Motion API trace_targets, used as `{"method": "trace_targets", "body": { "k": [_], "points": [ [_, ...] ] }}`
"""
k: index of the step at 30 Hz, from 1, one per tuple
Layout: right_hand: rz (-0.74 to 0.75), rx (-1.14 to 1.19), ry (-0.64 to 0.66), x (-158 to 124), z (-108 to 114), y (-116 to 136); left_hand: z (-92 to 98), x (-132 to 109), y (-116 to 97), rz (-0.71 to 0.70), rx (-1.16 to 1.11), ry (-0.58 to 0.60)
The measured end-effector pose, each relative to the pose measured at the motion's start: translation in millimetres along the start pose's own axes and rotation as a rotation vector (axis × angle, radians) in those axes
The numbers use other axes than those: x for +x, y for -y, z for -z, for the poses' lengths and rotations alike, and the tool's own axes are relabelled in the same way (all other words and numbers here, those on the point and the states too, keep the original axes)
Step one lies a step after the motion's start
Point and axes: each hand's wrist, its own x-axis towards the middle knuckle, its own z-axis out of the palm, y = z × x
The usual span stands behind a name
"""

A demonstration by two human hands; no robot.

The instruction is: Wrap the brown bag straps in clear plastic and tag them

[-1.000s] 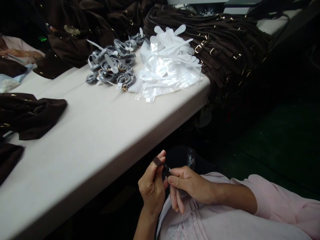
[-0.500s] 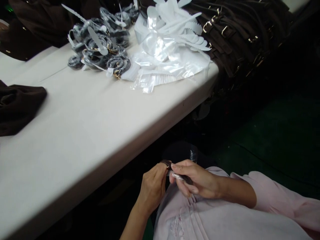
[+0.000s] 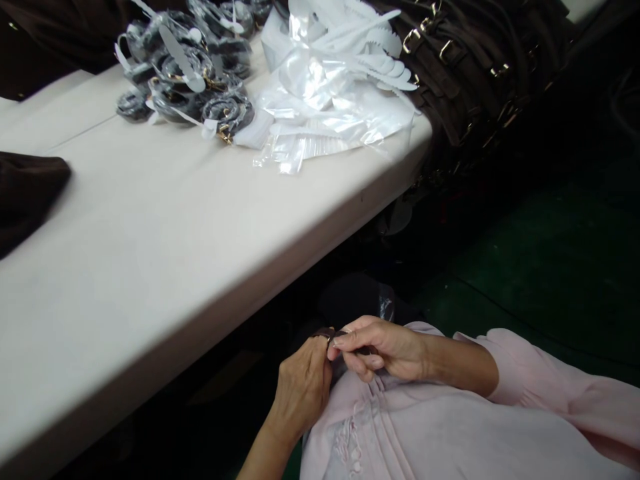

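Note:
Close to my body, below the table's edge, both hands grip a dark brown strap (image 3: 325,332) with a small gold-coloured metal piece, seemingly a buckle. My left hand (image 3: 303,377) is closed on one part of it, back of the hand toward me. With thumb and fingers, my right hand (image 3: 384,348) pinches the strap beside it. Most of the strap is hidden by the fingers, and its ends cannot be made out.
A white table (image 3: 165,253) runs along my left. On it lie coiled dark straps in clear wrap (image 3: 195,73), clear plastic bags (image 3: 330,107), white tag strips (image 3: 375,53), brown buckled straps (image 3: 465,67) and brown fabric (image 3: 30,193). Green floor (image 3: 550,267) shows at right.
My right hand has shifted slightly left against my left hand, and its fingers have drawn in around the strap. The whole view has moved a little, so the table things appear further left and higher.

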Motion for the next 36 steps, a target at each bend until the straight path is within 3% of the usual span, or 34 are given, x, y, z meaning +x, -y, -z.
{"method": "trace_targets", "body": {
  "k": [8, 10, 13, 15, 17, 22, 25, 29, 31, 36],
  "points": [
    [0.028, -0.233, -0.048, -2, 1, -2, -0.9, -3, -8, 0.060, 0.071, -0.067],
    [0.108, -0.468, -0.130, -1, 2, -5, -2.0, -5, -5, 0.037, 0.130, -0.115],
    [0.384, -0.999, -0.372, -1, 3, -9, -4.6, -9, -4, 0.035, 0.156, -0.131],
    [0.541, -1.267, -0.421, 0, 6, -11, -6.8, -11, -4, 0.066, 0.131, -0.126],
    [0.622, -1.403, -0.348, 1, 9, -14, -8.6, -12, -6, 0.089, 0.109, -0.141],
    [0.715, -1.479, -0.214, -1, 14, -17, -8.3, -12, -7, 0.081, 0.151, -0.177],
    [0.578, -1.504, -0.090, -7, 11, -4, -7.7, -13, -8, 0.037, 0.191, -0.114],
    [0.280, -1.507, 0.211, -10, 12, 27, -11.2, -16, -14, -0.001, 0.034, -0.031],
    [0.187, -1.493, 0.314, -8, 15, 42, -12.7, -18, -18, 0.069, -0.090, -0.017],
    [0.107, -1.478, 0.400, 0, 21, 60, -10.7, -18, -25, 0.347, -0.284, 0.025]
  ]
}}
